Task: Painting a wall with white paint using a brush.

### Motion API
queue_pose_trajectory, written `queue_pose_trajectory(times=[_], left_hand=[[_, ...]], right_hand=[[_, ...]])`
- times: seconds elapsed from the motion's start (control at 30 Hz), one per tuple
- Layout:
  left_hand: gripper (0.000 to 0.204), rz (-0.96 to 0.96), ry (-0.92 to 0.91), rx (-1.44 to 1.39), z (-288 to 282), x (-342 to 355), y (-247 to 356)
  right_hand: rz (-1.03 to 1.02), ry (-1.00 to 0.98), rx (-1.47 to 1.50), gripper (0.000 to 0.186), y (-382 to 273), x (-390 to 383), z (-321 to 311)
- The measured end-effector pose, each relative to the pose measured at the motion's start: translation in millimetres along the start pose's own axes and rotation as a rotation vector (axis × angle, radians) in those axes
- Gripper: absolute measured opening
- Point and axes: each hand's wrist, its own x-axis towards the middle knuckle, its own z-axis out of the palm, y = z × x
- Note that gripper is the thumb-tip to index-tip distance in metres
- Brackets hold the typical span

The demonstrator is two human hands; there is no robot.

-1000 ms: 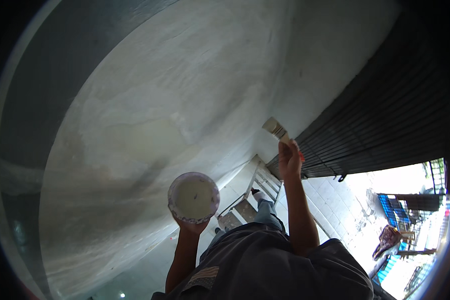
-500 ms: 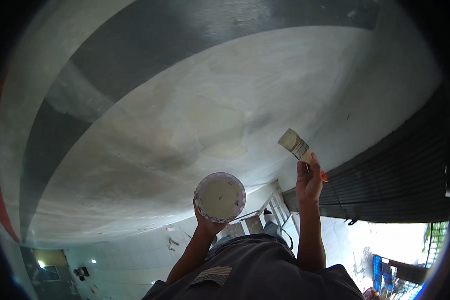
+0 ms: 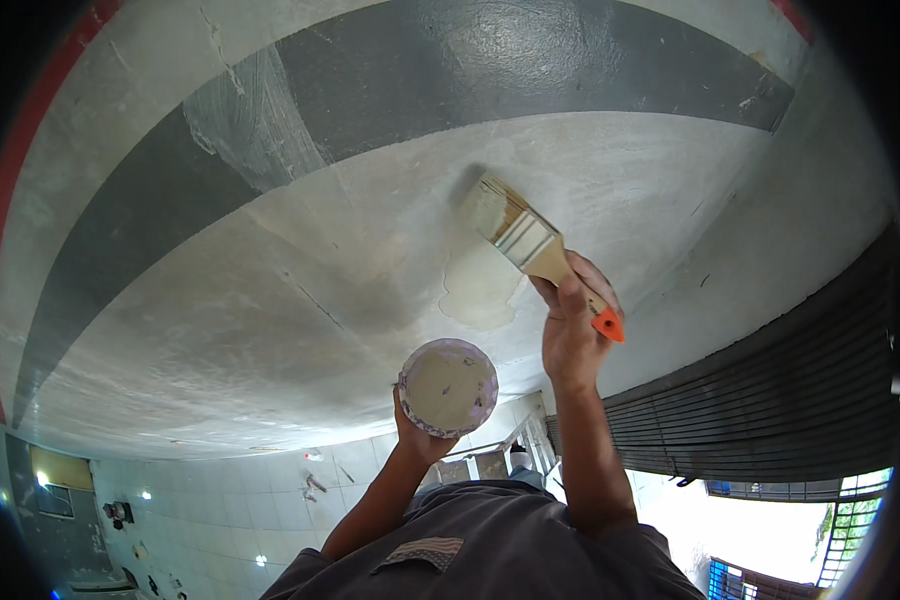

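In my left hand (image 3: pixel 417 437) is a round tub (image 3: pixel 491 392) with a purple-smeared rim and pale cream paint inside. My fingers close round its left side and underside. A flat paintbrush (image 3: pixel 542 257) is gripped by its wooden handle in my right hand (image 3: pixel 575 345), its orange end below the fingers. Cream paint coats the bristles, which point up and left in front of the pale wall (image 3: pixel 360 240); whether they touch it I cannot tell. Below the bristles, a wet-looking cream patch (image 3: pixel 478 298) shows on the wall.
A dark grey band (image 3: pixel 390 95) crosses the wall, with a whitish smear (image 3: pixel 255 125) on it. A red stripe (image 3: pixel 10 170) runs along the far left. To the right is a dark slatted shutter (image 3: pixel 760 370). Small items lie on the tiled floor (image 3: pixel 240 500) below.
My right hand has moved left and up, bringing the paintbrush in front of the wall near the cream patch. The tub stays in my left hand, and the view has shifted.
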Motion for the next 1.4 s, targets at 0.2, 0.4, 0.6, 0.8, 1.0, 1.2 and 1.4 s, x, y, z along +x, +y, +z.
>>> queue_pose_trajectory(times=[0.2,0.4,0.6,0.8,1.0,1.2,1.4], left_hand=[[0.078,-0.014,0.035,0.054,-1.5,1.3,3.8],[0.078,-0.011,-0.008,0.073,-7.1,2.0,3.9],[0.076,-0.020,-0.010,0.115,-9.9,4.9,6.0],[0.074,-0.034,0.004,0.024,-9.2,1.8,0.0],[0.073,-0.016,0.061,0.061,-31.5,3.0,7.3],[0.071,-0.025,0.007,0.059,-37.3,11.1,5.0],[0.069,-0.058,0.023,0.075,-46.0,8.9,4.6]], right_hand=[[0.152,0.361,-0.175,0.026,47.4,-52.1,-63.0],[0.061,0.342,-0.170,0.027,9.5,-54.0,-50.2],[-0.019,0.094,0.038,0.031,6.6,-2.1,13.3],[0.242,0.442,0.014,0.028,64.4,-68.0,-104.2],[0.195,0.560,-0.045,0.031,27.7,-51.4,-88.9],[-0.005,0.303,0.166,0.023,31.8,-16.4,-54.9],[0.439,0.667,-0.018,0.034,132.8,-136.6,-137.5]])
